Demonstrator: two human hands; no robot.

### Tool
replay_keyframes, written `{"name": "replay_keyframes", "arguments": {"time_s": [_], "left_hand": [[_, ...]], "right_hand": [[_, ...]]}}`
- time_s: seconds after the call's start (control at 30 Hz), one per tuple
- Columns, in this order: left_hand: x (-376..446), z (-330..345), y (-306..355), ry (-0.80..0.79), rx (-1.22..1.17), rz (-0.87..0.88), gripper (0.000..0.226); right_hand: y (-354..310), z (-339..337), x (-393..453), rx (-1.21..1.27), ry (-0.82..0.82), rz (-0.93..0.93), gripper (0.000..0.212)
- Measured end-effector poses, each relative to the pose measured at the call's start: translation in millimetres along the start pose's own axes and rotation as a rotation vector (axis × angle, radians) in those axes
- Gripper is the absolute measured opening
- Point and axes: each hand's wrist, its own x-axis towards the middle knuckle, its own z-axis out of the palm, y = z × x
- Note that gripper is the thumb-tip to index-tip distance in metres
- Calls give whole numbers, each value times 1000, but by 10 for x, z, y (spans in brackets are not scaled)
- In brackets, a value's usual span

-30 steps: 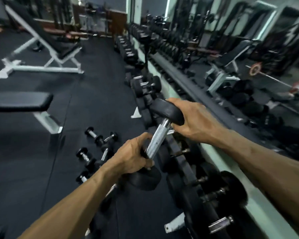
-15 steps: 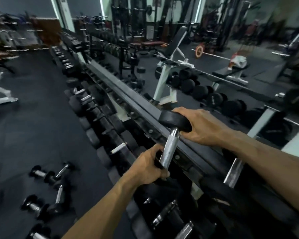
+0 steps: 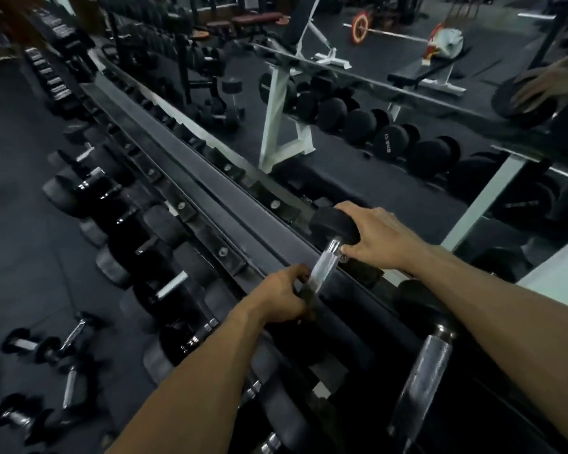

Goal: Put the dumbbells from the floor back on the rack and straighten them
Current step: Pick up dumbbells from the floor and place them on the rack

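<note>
A black dumbbell with a knurled chrome handle lies tilted across the top tier of the long dark rack. My left hand grips the handle's near end, hiding the lower head. My right hand is curled over the far black head. Several small dumbbells lie on the dark floor at the lower left.
Larger dumbbells fill the rack's lower tier, and a thick chrome handle sits at the lower right. A mirror behind the rack reflects a white-framed rack, benches and a barbell. Open floor lies to the left.
The dumbbell has come down from above the rack onto its top tier, with both hands still on it. My view has swung right and dipped toward the rack.
</note>
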Motion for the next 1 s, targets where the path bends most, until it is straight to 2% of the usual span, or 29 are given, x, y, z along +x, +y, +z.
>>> {"name": "replay_keyframes", "arguments": {"time_s": [0.1, 0.17, 0.3, 0.47, 0.57, 0.7, 1.0], "left_hand": [[148, -18, -57, -26, 68, -49, 61], [170, -55, -105, -20, 76, -77, 62], [114, -89, -100, 42, 134, -107, 60], [-38, -57, -52, 119, 138, -89, 46], [-212, -59, -76, 180, 109, -71, 39], [-547, -136, -210, 283, 143, -72, 47], [-1961, -603, -787, 434, 187, -192, 54]], "right_hand": [[146, 163, 169, 15, -110, 90, 55], [146, 183, 297, -22, -157, 84, 51], [111, 177, 413, -78, -174, 72, 44], [69, 152, 366, -128, -177, 83, 54], [-56, 135, 297, -242, -112, 56, 67], [-471, 127, 177, -268, -12, -64, 74], [-2040, 263, -221, -345, -91, -397, 67]]}}
